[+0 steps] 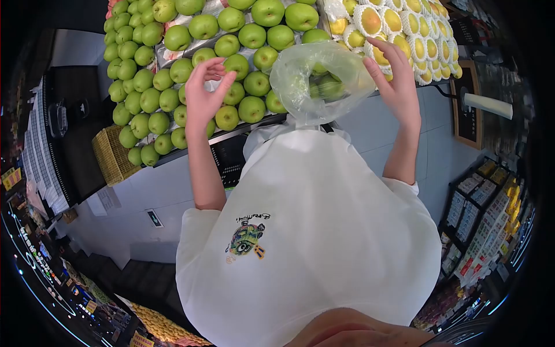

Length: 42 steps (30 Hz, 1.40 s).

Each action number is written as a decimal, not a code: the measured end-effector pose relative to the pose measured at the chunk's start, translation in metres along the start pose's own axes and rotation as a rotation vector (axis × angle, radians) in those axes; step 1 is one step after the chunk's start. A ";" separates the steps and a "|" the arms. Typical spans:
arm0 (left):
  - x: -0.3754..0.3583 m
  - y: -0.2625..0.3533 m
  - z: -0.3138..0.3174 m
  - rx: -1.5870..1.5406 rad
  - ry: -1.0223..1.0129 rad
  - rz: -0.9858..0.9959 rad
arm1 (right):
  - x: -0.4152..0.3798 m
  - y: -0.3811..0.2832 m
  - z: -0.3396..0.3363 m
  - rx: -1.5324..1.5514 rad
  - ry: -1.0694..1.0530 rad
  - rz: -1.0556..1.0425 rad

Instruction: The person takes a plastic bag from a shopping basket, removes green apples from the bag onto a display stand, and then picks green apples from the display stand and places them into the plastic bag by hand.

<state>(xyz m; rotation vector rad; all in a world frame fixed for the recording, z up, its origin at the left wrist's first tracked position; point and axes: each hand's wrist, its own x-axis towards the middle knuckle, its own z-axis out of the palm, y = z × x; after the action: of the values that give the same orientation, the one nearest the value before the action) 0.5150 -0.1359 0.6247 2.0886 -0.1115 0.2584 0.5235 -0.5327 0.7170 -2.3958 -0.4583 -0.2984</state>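
My left hand point(209, 89) is above the green apples point(252, 109), with its fingers slightly bent, the thumb apart and nothing held. To its right, a clear plastic bag point(289, 95) lies at the front edge of the display with its mouth open. Green shapes that look like apples show inside or through it. My right hand point(393, 81) is at the bag's right side, thumb and fingers spread; its thumb is at the bag's rim, and whether they touch is unclear.
Yellow fruits in white foam nets point(425, 46) are piled at the upper right. A wicker basket point(114, 155) stands left of the apple display. A dark-framed sign point(467, 118) and packaged-goods shelves point(471, 205) are at the right.
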 end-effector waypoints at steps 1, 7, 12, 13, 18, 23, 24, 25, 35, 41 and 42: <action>-0.003 0.016 0.005 -0.289 -0.234 -0.115 | -0.009 0.005 0.008 -0.027 0.021 0.108; 0.001 0.103 0.095 -0.261 -0.705 0.191 | -0.039 0.013 0.044 0.267 0.111 0.298; 0.020 0.089 0.169 0.361 -0.463 0.615 | -0.040 0.022 0.048 0.516 0.104 0.498; 0.024 0.086 0.175 0.431 -0.527 0.502 | -0.040 0.024 0.049 0.519 0.137 0.493; 0.040 0.061 0.181 0.498 -0.418 0.620 | -0.038 0.038 0.054 0.617 0.320 0.433; 0.039 0.059 0.192 0.602 -0.378 0.515 | -0.028 0.048 0.060 0.614 0.305 0.420; 0.039 0.053 0.197 0.604 -0.377 0.518 | -0.026 0.048 0.061 0.635 0.294 0.413; 0.037 0.047 0.202 0.624 -0.393 0.514 | -0.024 0.048 0.063 0.657 0.280 0.405; 0.048 0.061 0.184 0.440 -0.518 0.363 | -0.017 0.066 0.078 0.734 0.255 0.382; 0.038 0.055 0.192 0.537 -0.427 0.430 | -0.026 0.079 0.081 0.725 0.201 0.392; 0.036 0.057 0.193 0.544 -0.420 0.419 | -0.028 0.078 0.081 0.739 0.191 0.396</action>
<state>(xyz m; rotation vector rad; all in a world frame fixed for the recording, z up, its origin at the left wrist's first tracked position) 0.5659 -0.3305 0.5862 2.6223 -0.8146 0.0979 0.5371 -0.5420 0.6021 -1.6619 0.0147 -0.1389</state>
